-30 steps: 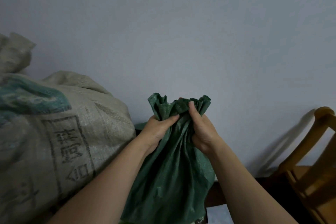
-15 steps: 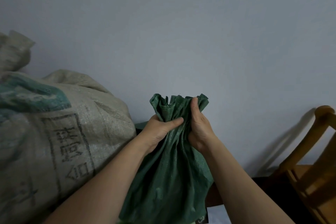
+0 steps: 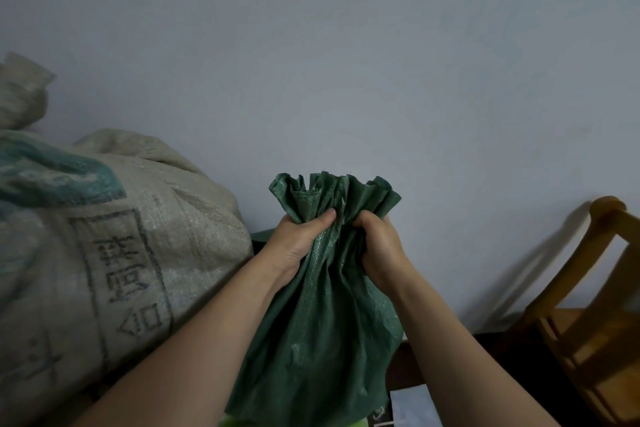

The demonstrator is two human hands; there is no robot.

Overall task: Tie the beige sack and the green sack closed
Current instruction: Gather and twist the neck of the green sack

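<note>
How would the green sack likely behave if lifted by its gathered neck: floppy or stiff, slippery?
Probably floppy: the green sack folds into deep pleats where the left hand and right hand bunch its neck. Its woven surface shines slightly, so it may slip through a loose grip.

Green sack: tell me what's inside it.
Only crumpled folds show at the mouth of the green sack. Left hand and right hand grip the gathered neck, so any contents are hidden by the fabric.
</note>
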